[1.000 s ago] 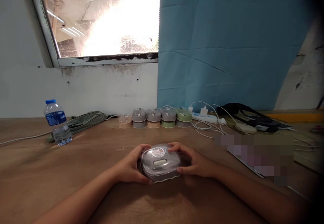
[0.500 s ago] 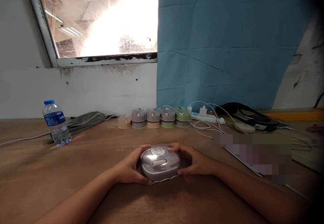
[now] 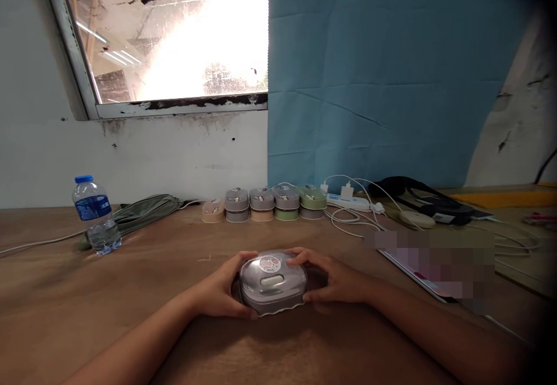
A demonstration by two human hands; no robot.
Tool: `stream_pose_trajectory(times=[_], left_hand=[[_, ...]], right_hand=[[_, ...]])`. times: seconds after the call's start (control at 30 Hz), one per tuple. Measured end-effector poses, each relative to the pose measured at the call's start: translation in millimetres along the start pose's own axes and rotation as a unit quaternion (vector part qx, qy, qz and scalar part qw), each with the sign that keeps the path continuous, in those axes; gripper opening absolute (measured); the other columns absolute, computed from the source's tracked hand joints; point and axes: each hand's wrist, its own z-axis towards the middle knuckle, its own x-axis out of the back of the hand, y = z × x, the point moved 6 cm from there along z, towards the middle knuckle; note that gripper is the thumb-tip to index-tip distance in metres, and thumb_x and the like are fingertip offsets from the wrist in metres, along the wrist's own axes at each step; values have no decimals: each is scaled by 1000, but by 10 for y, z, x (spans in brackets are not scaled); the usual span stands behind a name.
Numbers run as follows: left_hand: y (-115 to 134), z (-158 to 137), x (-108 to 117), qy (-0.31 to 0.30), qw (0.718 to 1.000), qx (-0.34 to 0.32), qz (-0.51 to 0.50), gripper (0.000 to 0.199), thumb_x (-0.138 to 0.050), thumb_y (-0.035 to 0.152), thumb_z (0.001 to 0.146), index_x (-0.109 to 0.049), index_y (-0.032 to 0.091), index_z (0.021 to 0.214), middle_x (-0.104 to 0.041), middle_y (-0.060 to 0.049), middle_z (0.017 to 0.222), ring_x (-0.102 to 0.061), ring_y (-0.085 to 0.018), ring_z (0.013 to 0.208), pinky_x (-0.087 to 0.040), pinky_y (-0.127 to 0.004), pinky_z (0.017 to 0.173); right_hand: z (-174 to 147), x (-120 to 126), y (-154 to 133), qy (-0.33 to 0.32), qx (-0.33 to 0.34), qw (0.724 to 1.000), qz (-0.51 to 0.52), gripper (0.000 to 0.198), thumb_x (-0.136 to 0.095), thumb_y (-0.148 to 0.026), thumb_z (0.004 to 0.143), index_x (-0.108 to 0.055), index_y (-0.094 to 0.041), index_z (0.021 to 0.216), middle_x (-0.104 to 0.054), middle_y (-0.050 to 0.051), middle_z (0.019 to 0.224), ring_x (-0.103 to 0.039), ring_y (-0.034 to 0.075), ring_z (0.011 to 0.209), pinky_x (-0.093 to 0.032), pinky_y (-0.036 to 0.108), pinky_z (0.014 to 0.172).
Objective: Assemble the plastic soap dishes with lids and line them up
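A grey oval box with a shiny see-through lid (image 3: 273, 283) is on the table close to me. Its lid carries a round sticker and a pale elongated slot. My left hand (image 3: 228, 289) clasps the box's left side, thumb low at the front and fingers reaching round behind. On the opposite side, my right hand (image 3: 328, 277) grips it with fingertips on the lid's upper right and the thumb at the lower right edge. What is inside the box cannot be made out.
Along the wall stand stacked small lidded boxes (image 3: 261, 200) in grey, green and peach. A water bottle (image 3: 93, 213) and a grey-green cloth bag (image 3: 145, 213) are at left. To the right lie a power strip (image 3: 350, 202), white cables, a black strap (image 3: 422, 199) and a blurred flat item (image 3: 435, 269).
The camera view has shifted slightly. Both hands keep their hold on the grey box, which stays in nearly the same place and pose.
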Motion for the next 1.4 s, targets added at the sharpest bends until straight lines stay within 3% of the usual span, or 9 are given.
stream_pose_trajectory(times=[0.17,0.23,0.37,0.43,0.57,0.7,0.8,1.03,1.4], left_hand=[[0,-5,52,-11,999,-26,14,92,-77,32,54,-28,23,132,-40,-8,131,-40,-26,119,-32,-38,101],[-29,0,96,3,999,-31,27,92,-78,34,53,-30,23,131,-42,-9,130,-42,-27,117,-34,-38,100],[-103,1,262,80,992,-41,91,91,-77,40,54,-31,24,131,-43,-11,129,-41,-29,118,-32,-42,100],[-101,-21,372,147,980,-61,117,89,-74,41,57,-29,24,131,-42,-11,130,-40,-29,119,-31,-42,100],[-92,-139,631,362,920,-71,130,78,-63,42,70,-20,26,133,-31,-11,137,-32,-28,125,-29,-40,102],[-285,-212,911,558,824,-11,99,73,-53,44,77,-13,21,134,-29,-13,137,-35,-24,125,-32,-36,101],[-532,-83,1184,618,779,42,97,78,-56,46,74,-15,14,132,-34,-17,134,-39,-24,122,-33,-35,101],[-1057,384,1616,598,741,269,143,82,-62,53,65,-29,11,127,-43,-22,127,-40,-35,121,-32,-47,97],[-1241,653,1637,459,804,263,273,93,-62,53,64,-22,10,136,-39,-22,133,-33,-38,124,-26,-49,100]], right_hand=[[5,-31,-46,-7,2,1000,-21,55,-71,-30,69,-48,-23,118,-36,9,135,-38,24,123,-32,42,102],[13,-69,-30,-1,5,1000,-8,68,-69,-26,71,-36,-25,129,-34,10,137,-36,24,125,-30,43,103],[25,-87,101,54,-13,998,40,94,-64,-22,74,4,-28,140,-24,12,142,-40,21,122,-34,44,102],[24,-74,151,66,-32,997,6,83,-63,-25,75,-10,-27,139,-32,12,138,-45,23,117,-38,45,98],[24,-83,56,22,-15,992,-122,29,-56,-29,80,-54,-22,108,-54,8,115,-49,24,108,-40,42,94],[28,-106,-84,6,15,987,-163,25,-50,-23,82,-54,-22,106,-54,7,112,-50,21,105,-42,35,91],[32,-126,-107,-1,16,985,-172,25,-49,-21,82,-53,-21,106,-54,6,110,-51,19,102,-42,33,89],[37,-116,-94,26,7,985,-171,26,-52,-17,78,-54,-21,104,-56,5,105,-52,19,97,-43,32,86],[47,-120,-51,39,2,986,-163,25,-54,-15,75,-55,-20,100,-56,5,103,-51,19,98,-42,31,88]])
